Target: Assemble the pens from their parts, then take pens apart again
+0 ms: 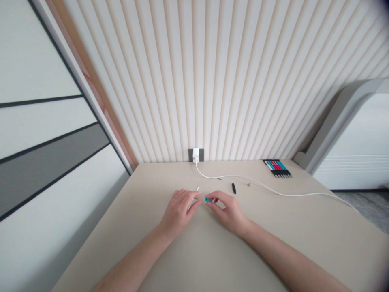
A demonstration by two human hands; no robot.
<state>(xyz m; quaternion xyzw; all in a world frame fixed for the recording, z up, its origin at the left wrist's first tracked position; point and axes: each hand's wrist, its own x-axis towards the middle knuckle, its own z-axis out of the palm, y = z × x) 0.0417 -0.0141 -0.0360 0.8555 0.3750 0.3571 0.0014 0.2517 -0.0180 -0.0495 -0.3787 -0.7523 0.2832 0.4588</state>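
Fingers of the left hand (pixel 180 207) are holding a slender white rod (pixel 197 188); those of the right hand (pixel 227 209) are pinching a small turquoise piece (pixel 207 199). Beyond the right fingers, a smooth black cylinder (pixel 234 188) is lying on the table (pixel 194 259).

A cream, vertically fluted wall (pixel 219 81) rises behind the beige counter (pixel 152 182). White panels (pixel 36 61) with dark trim (pixel 45 100) and one grey band (pixel 60 158) stand left; curved pale furniture (pixel 358 138) stands right, above mottled grey flooring (pixel 373 207).
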